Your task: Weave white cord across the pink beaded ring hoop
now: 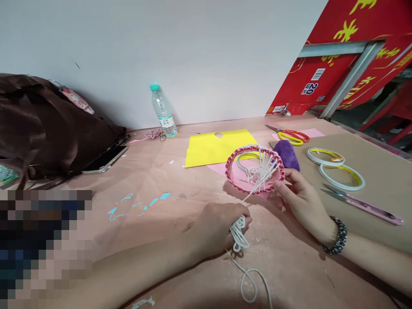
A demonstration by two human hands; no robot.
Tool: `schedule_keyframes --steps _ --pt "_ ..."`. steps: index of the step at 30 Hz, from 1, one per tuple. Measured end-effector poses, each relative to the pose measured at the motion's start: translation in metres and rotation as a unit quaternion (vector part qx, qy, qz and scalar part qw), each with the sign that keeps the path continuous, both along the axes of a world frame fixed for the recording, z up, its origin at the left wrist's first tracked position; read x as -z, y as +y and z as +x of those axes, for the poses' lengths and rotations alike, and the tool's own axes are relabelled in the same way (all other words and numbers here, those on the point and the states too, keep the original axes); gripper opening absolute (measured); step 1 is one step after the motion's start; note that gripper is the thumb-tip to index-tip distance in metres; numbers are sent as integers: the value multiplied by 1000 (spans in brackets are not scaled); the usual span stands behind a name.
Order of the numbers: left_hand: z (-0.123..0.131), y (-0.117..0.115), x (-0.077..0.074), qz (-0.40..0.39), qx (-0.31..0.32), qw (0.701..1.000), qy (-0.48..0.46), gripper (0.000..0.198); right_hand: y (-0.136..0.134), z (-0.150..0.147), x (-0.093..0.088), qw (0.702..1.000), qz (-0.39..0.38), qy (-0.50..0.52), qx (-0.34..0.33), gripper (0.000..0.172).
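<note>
- pink-and-red round ring (230, 167), seen from the head view, sits above a pink paper sheet (225, 171) near the middle of the table, tilted with its open face upward; a tuft of white cord (262, 169) fills its centre
- the cord's long line runs from the ring down toward the person, ending in a loose loop on the table
- left hand (219, 227): fingers curled together, clamped on a bunched length of the cord
- right hand (302, 201), wearing a dark beaded bracelet (336, 236): fingers (280, 184) pressed on the ring's near right edge, slightly apart
- clear plastic bottle (162, 111) with a teal cap stands upright against the white wall; its contents are hard to tell
- dark brown satin bag (41, 124) slumps at left beside a smartphone (104, 159)
- further off: yellow paper sheet (219, 148), purple foam pad (286, 154), yellow-and-red-handled scissors (291, 136), two white tape rolls (325, 156) (341, 177) and pink-handled shears (363, 205) on a brown cardboard sheet (373, 150)
</note>
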State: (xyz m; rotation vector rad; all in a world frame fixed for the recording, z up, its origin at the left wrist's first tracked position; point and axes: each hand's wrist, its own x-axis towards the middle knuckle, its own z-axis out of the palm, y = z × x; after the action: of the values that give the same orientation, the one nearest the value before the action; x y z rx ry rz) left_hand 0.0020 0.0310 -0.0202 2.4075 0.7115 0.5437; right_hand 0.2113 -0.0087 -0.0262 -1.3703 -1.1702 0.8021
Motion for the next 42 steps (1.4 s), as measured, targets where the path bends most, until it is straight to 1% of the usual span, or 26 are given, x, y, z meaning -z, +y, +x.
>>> schedule_keyframes --steps 2,5,7,9,10,11,12,14,16,18,20,22,23,24,25,26,29,30,31,32,33,34,35,37,40,42 --pt "-1 -1 1 9 -31 999 -9 8 0 0 0 1000 0 0 0 23" --pt "-3 0 1 -30 -74 997 -8 24 1 0 0 1000 5 3 -6 23" --pt "-2 2 0 -63 -70 996 0 28 1 0 1 1000 11 8 -10 23" --pt "-2 4 -1 -75 -56 996 9 21 0 0 2 1000 14 15 -10 23" --pt "-2 5 -1 -68 -41 997 13 16 0 0 3 1000 14 19 -9 23" --pt "-2 6 -1 -49 -22 998 15 17 0 0 3 1000 14 22 -9 23" --pt "-2 6 0 -15 -2 1000 12 22 -1 0 3 1000 13 25 -9 23" --pt "-2 5 1 87 31 996 -17 26 -1 0 3 999 11 27 -14 23" --pt "-2 3 1 199 58 975 -82 21 -2 0 3 1000 11 22 -16 22" --pt "-1 3 0 273 99 947 -137 19 -3 0 3 1000 15 16 -16 22" --pt "-1 3 1 292 164 930 -154 19 -3 0 3 1000 16 15 -15 22" --pt "-1 3 4 259 239 925 -144 18 -2 0 3 1000 15 19 -15 22" --pt "-2 3 6 234 265 925 -140 19 -2 0 3 1000 16 20 -11 22" --pt "-3 2 9 208 273 930 -132 21 -2 0 4 1000 18 19 -8 22" --pt "-4 1 11 185 263 939 -124 22 -1 0 4 1000 21 19 -4 22" --pt "-5 0 13 161 233 952 -113 23 -1 0 4 1000 23 19 -2 21" --pt "-5 -1 12 50 87 993 -66 12 -1 0 3 999 31 27 -6 20" --pt "-4 -1 10 7 44 998 -53 18 -1 0 2 999 34 30 -9 19" --pt "-3 0 8 -29 10 999 -42 29 -1 0 2 999 37 33 -9 19" --pt "-2 1 6 -53 -7 998 -34 34 -2 0 2 999 41 33 -8 19" --pt "-1 2 4 -58 -7 998 -31 30 -2 0 2 998 43 34 -6 19" --pt "-1 2 2 -43 5 999 -33 19 -2 0 2 998 44 33 -3 19" --pt "-1 3 1 -7 26 999 -38 11 -2 0 2 999 44 32 0 19" --pt "-2 2 0 111 71 989 -67 20 -2 -1 3 999 37 30 4 20" --pt "-4 -1 1 293 130 938 -130 19 -2 0 4 999 20 27 3 22" --pt "-3 -3 1 357 180 906 -141 16 -2 0 4 1000 13 22 1 23"
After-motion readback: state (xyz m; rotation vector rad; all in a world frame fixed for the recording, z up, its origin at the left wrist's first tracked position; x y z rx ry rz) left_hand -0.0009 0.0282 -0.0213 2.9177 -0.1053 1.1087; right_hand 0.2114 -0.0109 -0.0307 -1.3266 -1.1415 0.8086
